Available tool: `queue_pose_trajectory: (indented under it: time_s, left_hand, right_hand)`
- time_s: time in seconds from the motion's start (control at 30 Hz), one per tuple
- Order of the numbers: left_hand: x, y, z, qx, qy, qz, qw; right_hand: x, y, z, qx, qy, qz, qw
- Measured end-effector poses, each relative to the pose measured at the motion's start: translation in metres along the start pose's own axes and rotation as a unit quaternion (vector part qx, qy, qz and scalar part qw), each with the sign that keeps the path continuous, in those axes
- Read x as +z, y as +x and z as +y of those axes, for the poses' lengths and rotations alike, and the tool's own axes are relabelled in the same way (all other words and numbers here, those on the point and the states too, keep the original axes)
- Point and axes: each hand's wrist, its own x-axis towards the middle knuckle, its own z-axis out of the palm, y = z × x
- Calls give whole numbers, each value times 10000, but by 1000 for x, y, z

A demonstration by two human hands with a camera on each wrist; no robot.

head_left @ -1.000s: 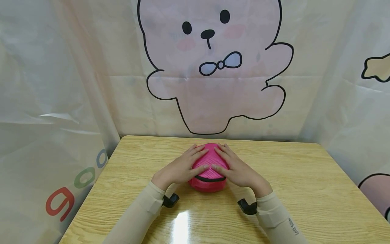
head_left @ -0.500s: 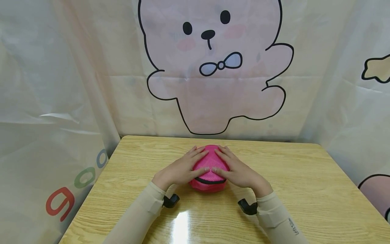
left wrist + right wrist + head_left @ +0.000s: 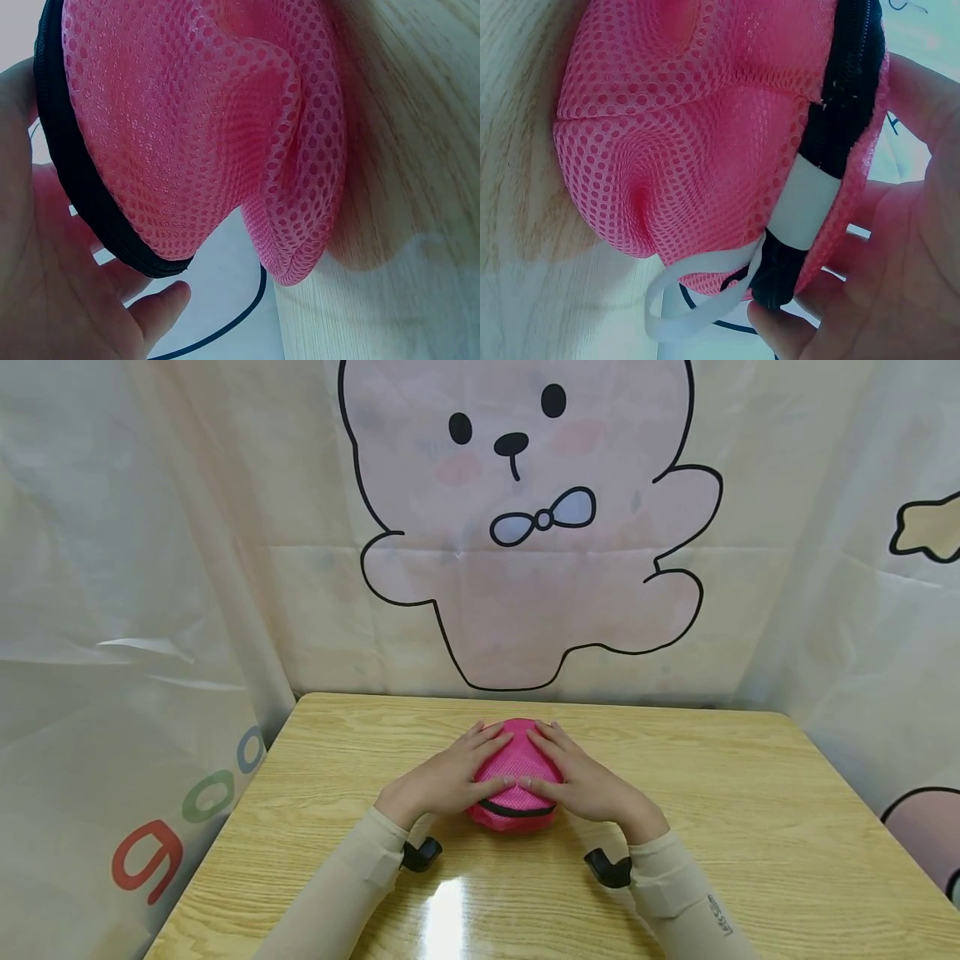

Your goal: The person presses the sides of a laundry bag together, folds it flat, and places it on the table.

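A pink mesh bag (image 3: 517,768) with a black zip (image 3: 79,161) sits on the wooden table, its mesh side dented and folded in both wrist views. My left hand (image 3: 450,774) rests on its left side, fingers spread over the top and thumb near the front. Mirroring it, my right hand (image 3: 592,777) lies on the right side, the two thumb tips almost meeting in the middle. In the right wrist view a white tab (image 3: 804,201) crosses the zip, and a white loop (image 3: 664,300) hangs by the zip's end. The bag's underside is hidden.
The wooden table (image 3: 697,802) extends around the bag on all sides. Behind it hangs a curtain (image 3: 517,610) printed with a pink bear. Black wrist mounts (image 3: 422,854) stick out below both sleeves. A dark cable (image 3: 232,322) runs past in the left wrist view.
The bag's top and its zip have sunk slightly toward the front under my hands. Both thumbs have come down a little with it; the arms have hardly moved.
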Motion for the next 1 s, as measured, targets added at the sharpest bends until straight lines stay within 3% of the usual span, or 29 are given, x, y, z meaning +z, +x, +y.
queue_pose_trajectory:
  time_s: [1.0]
  left_hand:
    - [10,2,-5,-240,21,-352,9991]
  right_hand:
    - [14,9,13,180,30,-273,9995]
